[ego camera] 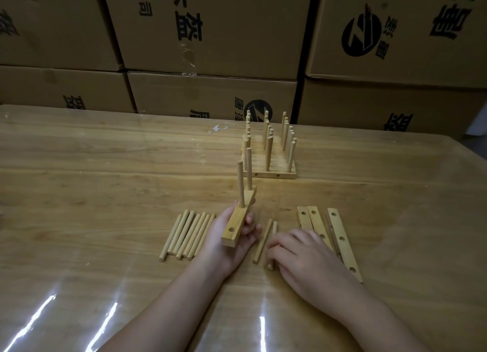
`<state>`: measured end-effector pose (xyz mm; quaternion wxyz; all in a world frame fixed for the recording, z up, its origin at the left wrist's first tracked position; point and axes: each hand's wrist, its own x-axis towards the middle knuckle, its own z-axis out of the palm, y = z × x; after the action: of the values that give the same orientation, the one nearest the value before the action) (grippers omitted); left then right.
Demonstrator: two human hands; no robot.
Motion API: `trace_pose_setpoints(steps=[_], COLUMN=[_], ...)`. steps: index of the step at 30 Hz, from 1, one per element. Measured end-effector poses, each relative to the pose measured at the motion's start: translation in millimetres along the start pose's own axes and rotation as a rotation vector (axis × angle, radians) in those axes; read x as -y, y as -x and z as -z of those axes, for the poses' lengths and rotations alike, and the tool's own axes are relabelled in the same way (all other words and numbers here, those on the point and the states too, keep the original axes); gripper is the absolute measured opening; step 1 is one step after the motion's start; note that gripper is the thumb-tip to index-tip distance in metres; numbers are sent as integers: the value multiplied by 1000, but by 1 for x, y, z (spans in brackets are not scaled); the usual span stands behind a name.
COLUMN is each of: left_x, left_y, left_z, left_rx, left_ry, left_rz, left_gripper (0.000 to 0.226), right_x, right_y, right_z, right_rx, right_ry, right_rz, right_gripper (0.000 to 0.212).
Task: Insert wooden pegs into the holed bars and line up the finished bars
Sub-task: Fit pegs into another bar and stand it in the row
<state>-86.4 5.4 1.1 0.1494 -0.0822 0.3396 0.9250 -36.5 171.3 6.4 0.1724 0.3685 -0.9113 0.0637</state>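
Table [105, 180], left hand [224, 239] gripping bar [238, 221] — raised

two hands in view: left hand [226, 235], right hand [303, 256], both bare. left forearm [163, 307] and right forearm [369, 314] bare as well, uncovered all the way to the bottom edge of the frame. fingers slim. nail detail too dim to tell.
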Motion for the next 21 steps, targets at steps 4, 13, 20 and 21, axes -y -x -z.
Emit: trace_pose_setpoints(steps=[4, 13, 20, 21], left_x=[-1, 0, 2, 3], left_y=[1, -3, -7, -7], left_z=[1, 4, 5, 6], left_rx=[22, 16, -10, -21], left_ry=[-7, -31, 4, 5], left_rz=[-2, -16, -17, -22], left_gripper=[30, 31, 27, 27], right_x=[1, 0, -1, -1], right_y=[0, 1, 3, 3], right_z=[-3, -2, 2, 1], right_rx=[17, -158, -476, -500], right_ry=[4, 13, -516, -671], right_rz=[17, -51, -458, -517], right_gripper=[27, 20, 6, 3])
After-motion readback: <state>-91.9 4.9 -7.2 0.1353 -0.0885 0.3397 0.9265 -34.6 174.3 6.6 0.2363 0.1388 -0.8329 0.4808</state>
